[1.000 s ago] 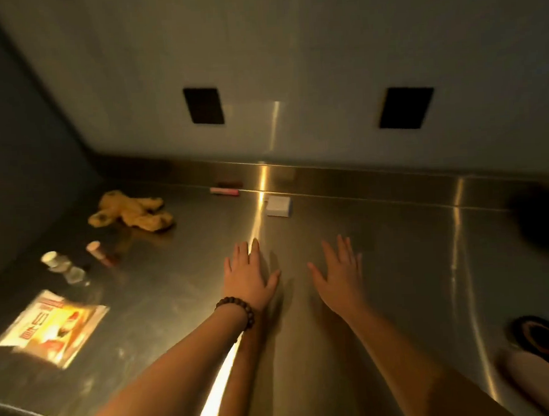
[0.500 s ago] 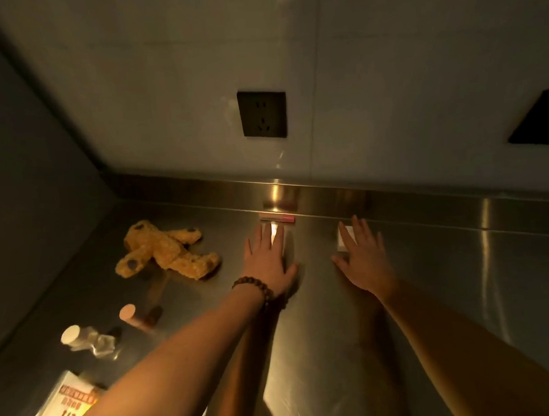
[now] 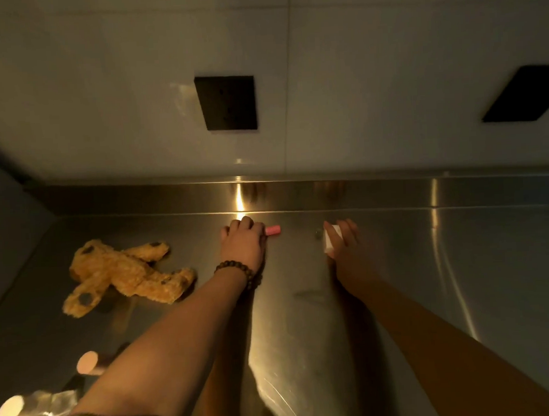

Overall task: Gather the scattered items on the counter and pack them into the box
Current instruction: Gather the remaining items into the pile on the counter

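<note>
On the steel counter (image 3: 461, 277), close to the back ledge, my left hand (image 3: 243, 241) is closed over a pink stick (image 3: 272, 230); only its right end shows. My right hand (image 3: 345, 240) grips a small white block (image 3: 330, 241), tilted up off the counter. A yellow plush bear (image 3: 124, 274) lies on its back to the left. Near the lower left lie a pink-capped tube (image 3: 89, 364) and a crumpled clear tube with a white cap (image 3: 29, 408). No box is in view.
The wall behind carries two black sockets (image 3: 228, 103) (image 3: 523, 94). A raised steel ledge (image 3: 393, 189) runs along the back. A dark side wall (image 3: 7, 237) closes the left end of the counter.
Both hands reached forward to the back ledge. The left hand closed over the pink stick and the right hand took hold of the white block and tipped it up. The view moved closer.
</note>
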Demonstrator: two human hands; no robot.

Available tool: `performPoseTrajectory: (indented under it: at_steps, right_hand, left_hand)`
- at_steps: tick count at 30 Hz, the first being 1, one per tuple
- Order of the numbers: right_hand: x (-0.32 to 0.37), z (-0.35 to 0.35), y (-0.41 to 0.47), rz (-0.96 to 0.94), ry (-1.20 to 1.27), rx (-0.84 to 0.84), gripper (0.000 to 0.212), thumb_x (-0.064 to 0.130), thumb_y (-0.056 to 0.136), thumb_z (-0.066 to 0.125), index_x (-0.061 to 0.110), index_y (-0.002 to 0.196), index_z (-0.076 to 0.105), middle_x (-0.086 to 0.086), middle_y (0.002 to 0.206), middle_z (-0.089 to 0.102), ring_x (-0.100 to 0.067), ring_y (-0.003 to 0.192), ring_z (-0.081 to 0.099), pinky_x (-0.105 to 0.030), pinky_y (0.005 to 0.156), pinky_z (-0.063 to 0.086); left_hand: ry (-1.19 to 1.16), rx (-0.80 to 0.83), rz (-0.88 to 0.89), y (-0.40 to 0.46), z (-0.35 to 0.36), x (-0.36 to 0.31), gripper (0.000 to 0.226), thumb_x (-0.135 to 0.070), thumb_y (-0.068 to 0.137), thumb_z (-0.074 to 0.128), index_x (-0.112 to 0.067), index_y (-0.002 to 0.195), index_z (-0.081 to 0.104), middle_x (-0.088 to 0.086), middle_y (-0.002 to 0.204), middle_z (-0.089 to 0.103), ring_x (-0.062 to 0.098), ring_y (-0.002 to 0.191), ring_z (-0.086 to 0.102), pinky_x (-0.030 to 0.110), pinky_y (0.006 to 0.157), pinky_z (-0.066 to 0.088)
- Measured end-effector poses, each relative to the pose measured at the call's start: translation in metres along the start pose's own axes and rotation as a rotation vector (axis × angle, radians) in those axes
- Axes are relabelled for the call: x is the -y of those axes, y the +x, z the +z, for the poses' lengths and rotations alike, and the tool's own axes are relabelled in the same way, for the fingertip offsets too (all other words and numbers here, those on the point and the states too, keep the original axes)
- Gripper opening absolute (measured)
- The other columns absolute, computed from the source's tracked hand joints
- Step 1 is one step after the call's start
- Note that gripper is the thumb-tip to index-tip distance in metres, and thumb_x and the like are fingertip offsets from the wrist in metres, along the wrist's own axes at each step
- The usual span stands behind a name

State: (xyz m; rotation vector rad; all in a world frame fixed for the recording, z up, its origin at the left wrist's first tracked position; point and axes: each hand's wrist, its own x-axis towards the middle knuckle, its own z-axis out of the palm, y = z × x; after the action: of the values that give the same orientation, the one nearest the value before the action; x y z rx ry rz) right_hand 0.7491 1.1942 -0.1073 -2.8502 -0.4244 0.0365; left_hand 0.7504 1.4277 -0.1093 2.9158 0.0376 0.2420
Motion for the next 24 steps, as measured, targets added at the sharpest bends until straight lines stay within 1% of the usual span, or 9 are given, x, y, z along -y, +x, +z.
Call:
performPoseTrajectory:
  at_steps: [3,6,9,12,15,17,19,21,24]
  right_hand:
    - [-0.001,-0.005,-0.017,0.055,0.030,-0.005,0.061,0.021,0.093,0.046,0.021,0.148,0.019,-0.009,0.156,0.015,-0.028,0.143,0.010,-0.039,0.114,0.010]
    - [-0.009,-0.007,-0.038,0.082,0.019,-0.022,0.064,0.023,0.089,0.054,0.023,0.146,0.026,-0.009,0.150,0.026,-0.031,0.134,0.025,-0.040,0.111,0.024]
    - [-0.019,-0.015,-0.068,0.130,0.157,-0.061,0.061,0.023,0.085,0.060,0.019,0.142,0.036,-0.011,0.143,0.038,-0.032,0.128,0.034,-0.039,0.108,0.029]
    - [-0.032,-0.029,-0.101,0.156,0.240,-0.157,0.062,0.022,0.078,0.069,0.013,0.136,0.046,-0.015,0.133,0.048,-0.035,0.120,0.043,-0.040,0.102,0.034]
    - [-0.054,-0.058,-0.135,0.187,0.269,-0.235,0.064,0.024,0.079,0.068,0.010,0.137,0.045,-0.015,0.131,0.048,-0.031,0.117,0.042,-0.037,0.099,0.033]
    - [-0.077,-0.084,-0.159,0.211,0.259,-0.277,0.063,0.030,0.079,0.062,0.009,0.136,0.044,-0.015,0.129,0.048,-0.030,0.114,0.043,-0.036,0.097,0.036]
    - [-0.104,-0.112,-0.184,0.265,0.291,-0.324,0.063,0.032,0.076,0.060,0.004,0.132,0.047,-0.017,0.125,0.050,-0.033,0.111,0.045,-0.041,0.095,0.038]
    - [-0.137,-0.138,-0.207,0.314,0.337,-0.369,0.059,0.021,0.076,0.070,0.000,0.127,0.049,-0.020,0.122,0.052,-0.037,0.110,0.046,-0.042,0.095,0.036]
    - [-0.196,-0.170,-0.241,0.366,0.410,-0.409,0.055,0.008,0.075,0.074,0.000,0.124,0.050,-0.017,0.118,0.054,-0.034,0.109,0.048,-0.036,0.094,0.036]
  left_hand:
    - [-0.011,0.017,-0.009,-0.011,-0.005,-0.015,0.028,-0.030,0.096,0.035,-0.025,0.110,0.057,0.002,0.107,0.055,0.024,0.103,0.046,0.039,0.092,0.029]
    - [-0.087,-0.011,0.004,-0.027,-0.011,-0.036,0.022,-0.030,0.094,0.042,-0.025,0.109,0.058,0.001,0.105,0.057,0.024,0.101,0.049,0.040,0.093,0.030]
    - [-0.192,-0.048,0.030,-0.041,-0.019,-0.068,0.017,-0.027,0.089,0.052,-0.022,0.104,0.059,0.003,0.102,0.060,0.027,0.098,0.053,0.037,0.087,0.032]
    - [-0.307,-0.042,0.089,-0.053,-0.024,-0.108,0.016,-0.026,0.086,0.057,-0.017,0.100,0.058,0.006,0.098,0.059,0.028,0.093,0.054,0.036,0.078,0.039]
    - [-0.424,-0.024,0.164,-0.063,-0.026,-0.158,0.014,-0.027,0.087,0.059,-0.015,0.094,0.056,0.004,0.090,0.055,0.023,0.084,0.052,0.029,0.066,0.035]
    - [-0.478,0.014,0.211,-0.069,-0.026,-0.197,0.010,-0.024,0.086,0.060,-0.017,0.089,0.053,0.000,0.085,0.052,0.022,0.081,0.052,0.027,0.065,0.032]
    - [-0.522,0.045,0.249,-0.076,-0.024,-0.240,0.009,-0.019,0.083,0.062,-0.017,0.085,0.053,0.001,0.084,0.055,0.023,0.079,0.054,0.030,0.065,0.038]
    - [-0.562,0.059,0.263,-0.083,-0.017,-0.286,0.009,-0.020,0.082,0.063,-0.016,0.084,0.056,0.004,0.081,0.059,0.025,0.077,0.056,0.032,0.064,0.042]
    - [-0.645,0.089,0.265,-0.100,-0.005,-0.361,0.020,-0.035,0.084,0.064,-0.022,0.074,0.052,-0.005,0.067,0.053,0.021,0.065,0.054,0.027,0.057,0.034]
